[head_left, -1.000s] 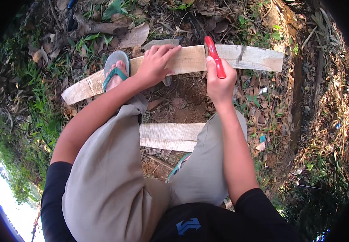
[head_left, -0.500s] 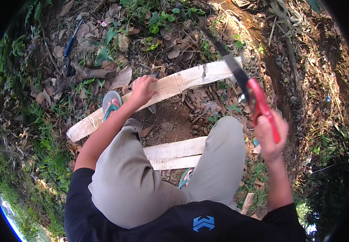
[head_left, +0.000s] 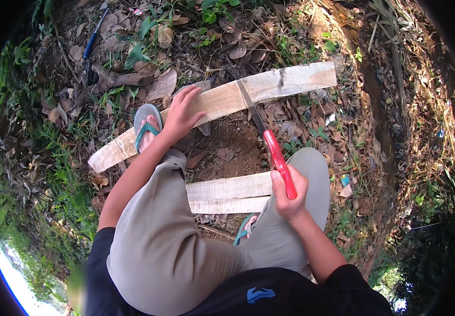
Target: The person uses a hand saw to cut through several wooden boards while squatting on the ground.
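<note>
One right hand (head_left: 292, 192), at four o'clock, grips one red-handled saw (head_left: 270, 141) with curled fingers. At six o'clock lies pale wood (head_left: 227, 188), one split board or two, I cannot tell. The saw's blade crosses one long board (head_left: 218, 102) running nine to two. On it lie one left hand (head_left: 181, 118), at half past ten, fingers extended, and one sandalled foot (head_left: 148, 128). Leaf-littered outdoor ground (head_left: 290, 129) surrounds everything; one blue-handled tool (head_left: 90, 46) lies farther, toward ten.

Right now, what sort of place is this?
Outdoors, likely a wooded or overgrown patch: dry brown leaves litter the ground, bare soil shows between the boards, and green plants grow through the litter.
</note>
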The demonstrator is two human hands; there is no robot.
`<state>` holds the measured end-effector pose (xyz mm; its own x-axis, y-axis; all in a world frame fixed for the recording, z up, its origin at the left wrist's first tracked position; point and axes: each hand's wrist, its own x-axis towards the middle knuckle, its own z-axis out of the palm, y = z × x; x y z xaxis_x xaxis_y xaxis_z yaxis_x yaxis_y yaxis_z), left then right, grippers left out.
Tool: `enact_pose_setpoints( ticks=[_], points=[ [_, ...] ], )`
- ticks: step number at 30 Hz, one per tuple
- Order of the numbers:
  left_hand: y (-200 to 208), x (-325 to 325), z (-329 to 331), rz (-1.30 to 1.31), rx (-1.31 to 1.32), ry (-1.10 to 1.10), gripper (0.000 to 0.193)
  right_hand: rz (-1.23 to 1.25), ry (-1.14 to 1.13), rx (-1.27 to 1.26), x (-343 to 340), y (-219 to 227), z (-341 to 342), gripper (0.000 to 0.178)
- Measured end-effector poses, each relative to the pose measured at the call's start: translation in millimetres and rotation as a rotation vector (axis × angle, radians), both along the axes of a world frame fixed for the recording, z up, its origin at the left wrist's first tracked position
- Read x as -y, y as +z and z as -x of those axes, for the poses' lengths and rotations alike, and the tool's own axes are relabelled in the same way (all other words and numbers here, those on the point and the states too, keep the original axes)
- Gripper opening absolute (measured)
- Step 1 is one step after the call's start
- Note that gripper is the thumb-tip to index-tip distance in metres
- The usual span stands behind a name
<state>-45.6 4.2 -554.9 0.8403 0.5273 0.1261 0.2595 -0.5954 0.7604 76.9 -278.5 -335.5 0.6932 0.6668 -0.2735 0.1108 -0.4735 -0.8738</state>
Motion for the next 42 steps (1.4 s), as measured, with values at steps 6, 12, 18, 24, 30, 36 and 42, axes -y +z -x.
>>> enact_pose_setpoints(
  ticks=[6,12,18,24,30,36,42],
  points=[
    [21,-34,45,0.467,-0.13,0.028,0.052,0.102,0.083,0.11,18,35,6,0.022],
    [87,-72,269,0.155,-0.607,0.389,0.01,0.147,-0.008,-0.07,-19,68,-15,0.019],
    [95,-28,329,0.349,-0.481,0.775,0.013,0.134,0.046,-0.005,-31,75,-2,0.019],
    [28,-6,227,0.399,-0.144,0.783,0.018,0.127,0.019,0.015,-41,45,-20,0.023],
    [22,-3,46,0.179,0.007,0.172,0.037,0.176,0.023,0.009,-84,16,-48,0.029],
    [13,-9,1,0.103,-0.103,-0.019,0.065,0.099,-0.044,0.03,-72,6,-16,0.024],
    [-1,-8,48,0.11,-0.068,-0.005,0.073,0.116,-0.024,-0.057,-72,5,-23,0.019]
  ],
)
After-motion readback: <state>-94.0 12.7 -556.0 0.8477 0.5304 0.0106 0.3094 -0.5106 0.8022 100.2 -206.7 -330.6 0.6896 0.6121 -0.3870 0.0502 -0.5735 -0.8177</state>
